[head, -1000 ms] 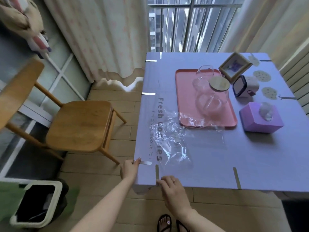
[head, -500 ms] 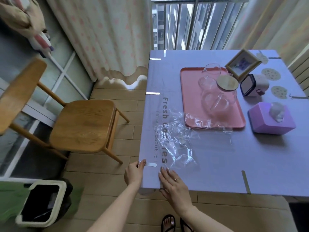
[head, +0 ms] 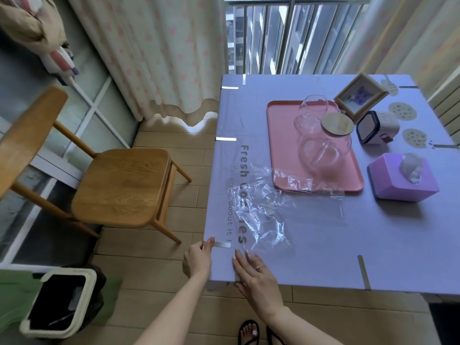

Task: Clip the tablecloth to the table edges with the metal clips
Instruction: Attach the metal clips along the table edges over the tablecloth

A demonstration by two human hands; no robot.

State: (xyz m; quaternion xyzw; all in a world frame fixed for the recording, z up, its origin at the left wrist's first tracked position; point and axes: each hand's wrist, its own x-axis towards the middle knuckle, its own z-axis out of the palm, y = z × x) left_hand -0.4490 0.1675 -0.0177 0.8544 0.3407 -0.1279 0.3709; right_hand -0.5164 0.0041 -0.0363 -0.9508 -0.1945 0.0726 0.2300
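- Lilac tablecloth (head: 323, 240) covers the whole table, and both hands are at its near left corner.
- Steel strip of the nearest clip (head: 222, 244) lies across the left edge; the left hand (head: 196, 260) pinches that edge at the clip's outer end, thumb on top and fingers curled below.
- Flat on the cloth just right of it, the right hand (head: 254, 272) presses down with its fingers straight and together.
- More metal clips show: one on the near edge (head: 364, 272) well right of the right hand, and two on the left edge (head: 225, 139) beyond the left hand.
- Crumpled clear plastic bag (head: 261, 215) lies just past the right fingertips, over the printed lettering.
- Beyond it a pink tray (head: 281, 145) holds a glass jug with a wooden lid (head: 337, 122); a purple tissue box (head: 388, 178), a small white device (head: 375, 127) and a picture frame (head: 361, 95) stand further right.
- Left of the left hand stand a wooden chair (head: 119, 185) and, nearer, a bin (head: 62, 302).
- Plank floor (head: 154, 257), pale curtains (head: 154, 53) and a railed window (head: 286, 33) close the room.
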